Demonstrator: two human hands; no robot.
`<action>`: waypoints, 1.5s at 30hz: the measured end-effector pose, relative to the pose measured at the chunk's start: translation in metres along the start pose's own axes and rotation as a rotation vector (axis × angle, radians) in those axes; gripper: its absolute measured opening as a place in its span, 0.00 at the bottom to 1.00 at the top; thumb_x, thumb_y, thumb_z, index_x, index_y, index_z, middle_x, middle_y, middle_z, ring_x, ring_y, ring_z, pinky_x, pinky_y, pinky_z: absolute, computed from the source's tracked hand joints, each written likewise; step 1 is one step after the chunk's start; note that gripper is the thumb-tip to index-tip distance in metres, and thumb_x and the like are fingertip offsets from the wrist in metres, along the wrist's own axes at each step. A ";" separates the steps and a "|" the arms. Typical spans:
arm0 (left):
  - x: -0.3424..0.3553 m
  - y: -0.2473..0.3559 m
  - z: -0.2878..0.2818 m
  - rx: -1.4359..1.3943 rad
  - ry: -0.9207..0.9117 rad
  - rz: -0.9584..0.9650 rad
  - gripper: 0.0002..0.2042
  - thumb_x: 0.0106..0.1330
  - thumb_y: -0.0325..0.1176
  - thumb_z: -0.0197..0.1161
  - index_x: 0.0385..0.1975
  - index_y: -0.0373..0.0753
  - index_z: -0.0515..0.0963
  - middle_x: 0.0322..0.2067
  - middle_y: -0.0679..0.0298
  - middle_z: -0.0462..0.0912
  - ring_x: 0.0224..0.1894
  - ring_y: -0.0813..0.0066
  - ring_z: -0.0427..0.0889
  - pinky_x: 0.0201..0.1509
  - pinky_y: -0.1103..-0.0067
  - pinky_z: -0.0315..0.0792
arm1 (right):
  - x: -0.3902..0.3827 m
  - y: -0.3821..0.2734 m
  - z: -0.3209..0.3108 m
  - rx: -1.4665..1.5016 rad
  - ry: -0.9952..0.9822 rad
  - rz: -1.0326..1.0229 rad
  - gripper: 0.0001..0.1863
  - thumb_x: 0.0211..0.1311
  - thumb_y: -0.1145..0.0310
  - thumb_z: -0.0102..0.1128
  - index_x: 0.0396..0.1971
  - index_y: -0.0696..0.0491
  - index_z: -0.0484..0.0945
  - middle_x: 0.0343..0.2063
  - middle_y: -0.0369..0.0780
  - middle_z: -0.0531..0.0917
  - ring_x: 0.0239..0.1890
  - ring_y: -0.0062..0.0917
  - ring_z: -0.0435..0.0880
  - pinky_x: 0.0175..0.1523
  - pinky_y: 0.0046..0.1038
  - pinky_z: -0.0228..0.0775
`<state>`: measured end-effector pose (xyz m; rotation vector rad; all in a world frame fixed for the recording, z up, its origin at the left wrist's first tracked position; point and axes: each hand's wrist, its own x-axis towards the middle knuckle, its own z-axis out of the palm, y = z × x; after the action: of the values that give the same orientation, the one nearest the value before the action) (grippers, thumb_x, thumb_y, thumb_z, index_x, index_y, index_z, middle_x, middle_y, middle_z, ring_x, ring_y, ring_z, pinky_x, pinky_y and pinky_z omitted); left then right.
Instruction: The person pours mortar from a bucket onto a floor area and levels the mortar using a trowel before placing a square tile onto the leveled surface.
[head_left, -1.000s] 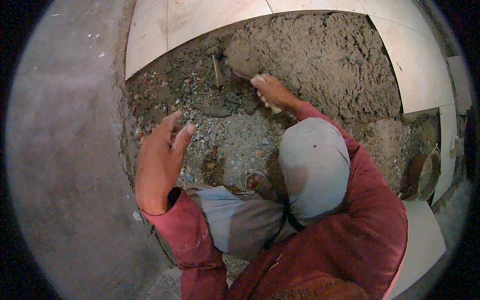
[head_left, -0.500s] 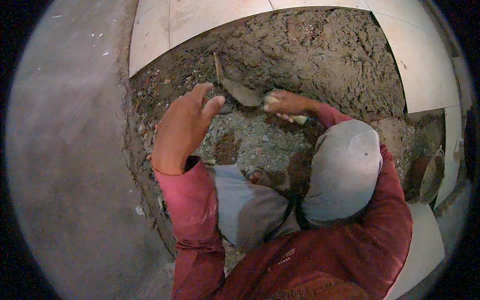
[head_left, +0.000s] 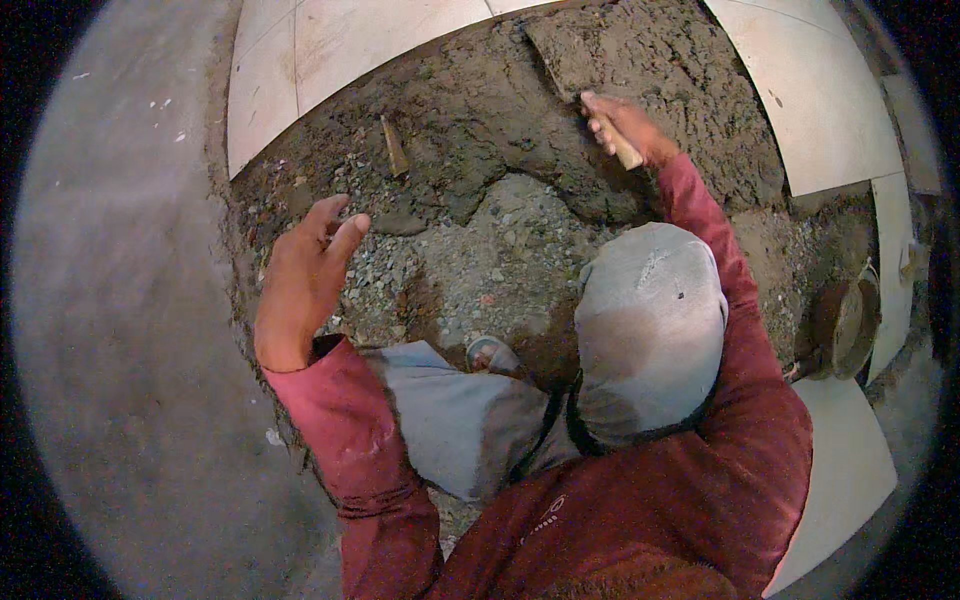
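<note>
My right hand [head_left: 622,130] is wrapped round the pale wooden handle of a trowel [head_left: 560,70]. The trowel's mud-covered blade lies against the wet brown mortar [head_left: 455,120] at the far side and is hard to pick out from it. My left hand [head_left: 305,270] hangs with fingers apart and nothing in them, above the gravelly left edge of the bed. A narrow wooden strip [head_left: 394,148] sticks out of the mortar beyond my left hand. Bare grey gravel [head_left: 510,225] shows between the mortar and my feet.
Pale tiles border the bed at the far side [head_left: 370,50] and right [head_left: 830,120]. A dirty bucket [head_left: 855,325] lies tilted at the right, near another tile [head_left: 840,480]. Grey concrete floor [head_left: 130,300] runs along the left. My bent knees [head_left: 655,320] are close in front.
My right hand has carried the trowel from the gravel edge, away and rightward onto the far mortar. My left hand stays raised and open. The whole view has shifted slightly.
</note>
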<state>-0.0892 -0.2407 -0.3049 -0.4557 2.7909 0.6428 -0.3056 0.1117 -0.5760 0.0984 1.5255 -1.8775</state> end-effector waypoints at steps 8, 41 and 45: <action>-0.003 -0.002 -0.003 0.014 0.009 0.068 0.21 0.71 0.45 0.60 0.56 0.37 0.76 0.49 0.49 0.83 0.51 0.57 0.83 0.56 0.70 0.72 | 0.010 -0.037 -0.028 0.177 0.183 -0.069 0.16 0.71 0.51 0.56 0.35 0.49 0.70 0.22 0.30 0.74 0.15 0.12 0.68 0.17 0.19 0.64; 0.056 0.062 0.089 0.213 -0.348 0.358 0.22 0.68 0.40 0.63 0.59 0.39 0.73 0.49 0.46 0.81 0.48 0.44 0.81 0.50 0.62 0.76 | -0.031 -0.082 -0.086 -2.200 0.394 -0.740 0.18 0.62 0.73 0.53 0.52 0.51 0.68 0.27 0.40 0.76 0.21 0.27 0.82 0.21 0.30 0.74; 0.046 0.054 0.109 0.177 -0.448 0.363 0.22 0.68 0.39 0.63 0.59 0.39 0.72 0.47 0.46 0.81 0.48 0.45 0.80 0.49 0.62 0.75 | -0.036 -0.083 -0.155 -2.406 0.596 -0.634 0.18 0.61 0.72 0.54 0.51 0.51 0.67 0.26 0.36 0.76 0.21 0.22 0.80 0.22 0.26 0.75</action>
<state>-0.1327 -0.1553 -0.3931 0.2151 2.4755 0.4854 -0.3807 0.2700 -0.5374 -1.0042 3.2153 0.8731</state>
